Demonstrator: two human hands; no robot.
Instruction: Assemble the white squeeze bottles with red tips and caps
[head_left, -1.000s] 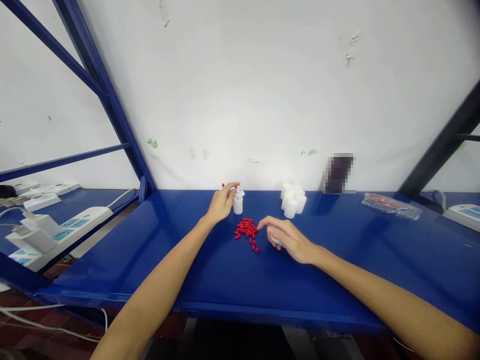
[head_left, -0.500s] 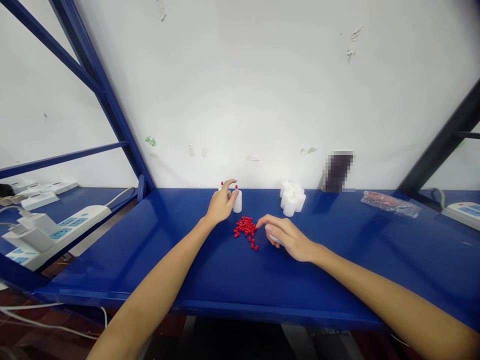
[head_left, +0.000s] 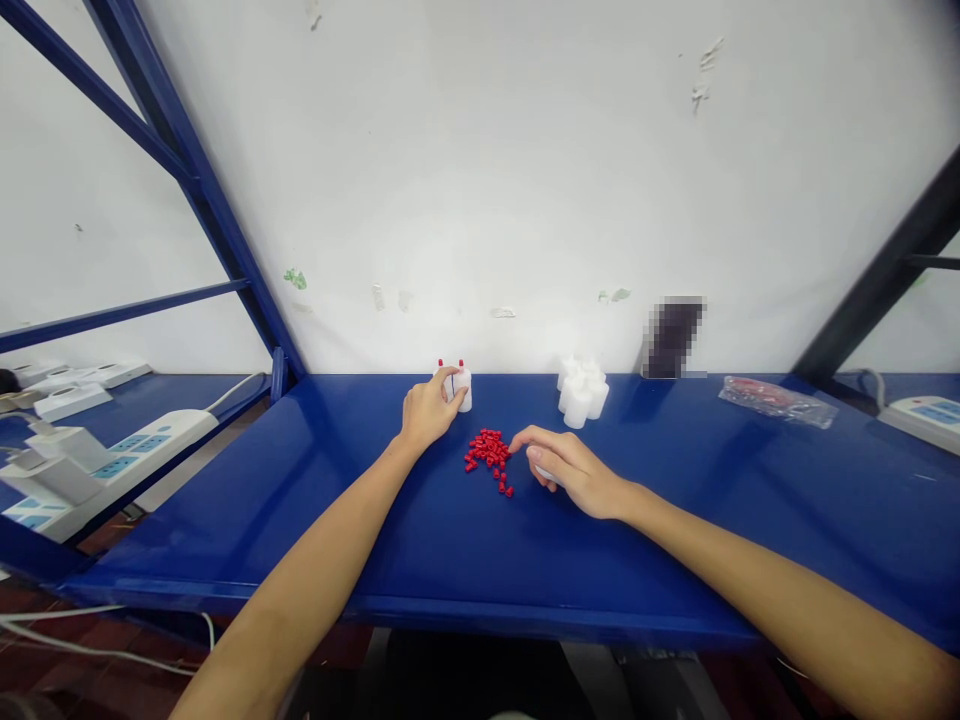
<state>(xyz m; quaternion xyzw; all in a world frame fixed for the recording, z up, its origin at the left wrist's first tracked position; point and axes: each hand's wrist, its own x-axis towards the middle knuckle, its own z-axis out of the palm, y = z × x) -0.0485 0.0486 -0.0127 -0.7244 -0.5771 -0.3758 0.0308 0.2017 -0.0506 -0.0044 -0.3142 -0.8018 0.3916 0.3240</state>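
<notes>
L hand (head_left: 426,413) pinches white btl (head_left: 465,392) at far side, prob. steadying it upright. R hand (head_left: 581,478) curls round white item (head_left: 547,474), index free by red caps (head_left: 489,448)

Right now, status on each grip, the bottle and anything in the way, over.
Left grip touching red-capped bottle. Right grip curled around something white, mostly hidden. Loose red caps lie between the two, possibly in the way.

bright, even light on the wall (head_left: 487,180), soft glare on the blue tabletop (head_left: 637,570), dark upper-right corner.
</notes>
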